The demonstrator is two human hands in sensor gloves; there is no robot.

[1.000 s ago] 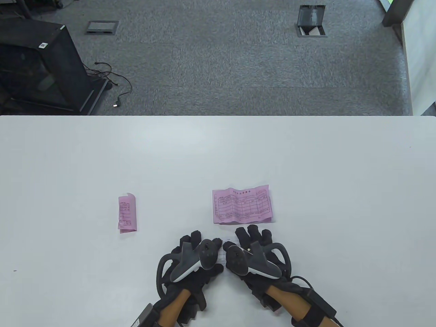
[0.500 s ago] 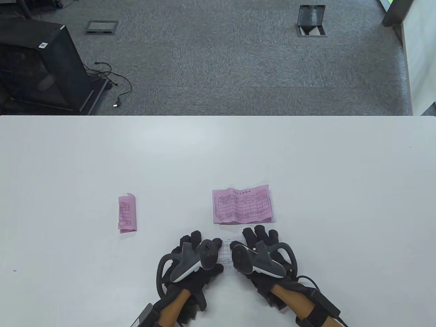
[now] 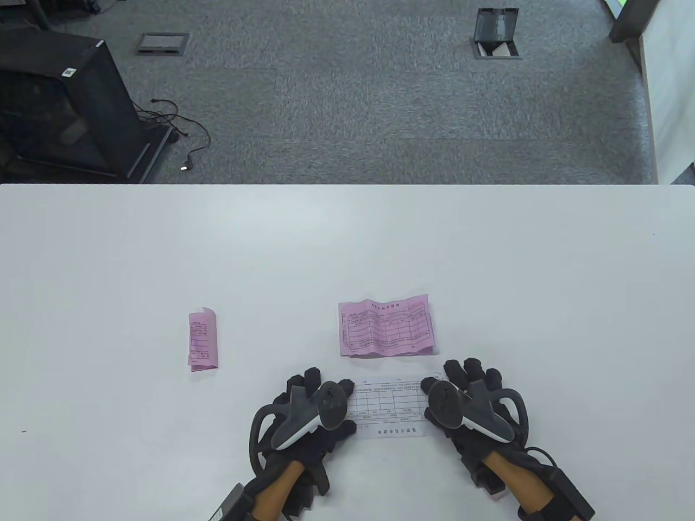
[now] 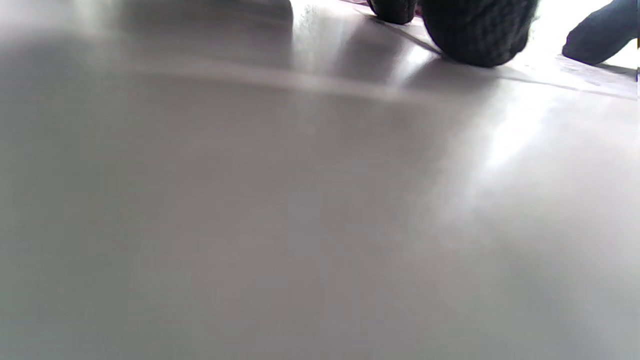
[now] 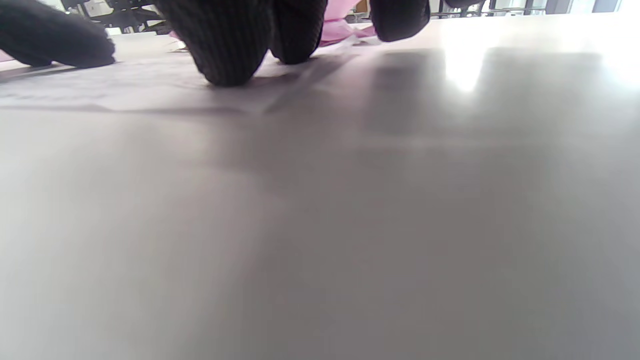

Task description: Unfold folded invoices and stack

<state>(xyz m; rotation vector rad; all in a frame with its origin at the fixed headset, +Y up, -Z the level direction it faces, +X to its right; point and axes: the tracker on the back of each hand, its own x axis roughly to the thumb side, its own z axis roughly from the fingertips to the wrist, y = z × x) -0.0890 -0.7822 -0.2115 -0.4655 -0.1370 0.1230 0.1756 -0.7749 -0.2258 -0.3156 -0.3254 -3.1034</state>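
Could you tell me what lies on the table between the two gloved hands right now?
The table view shows a white invoice, spread flat, between the left hand and right hand.

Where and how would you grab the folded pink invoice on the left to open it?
Probably at the far end of the folded pink invoice, where a loose flap corner curls up off the white table. Come from the far side with the left hand, pinching that lifted edge. The rest lies flat as a narrow strip, with little to get under.
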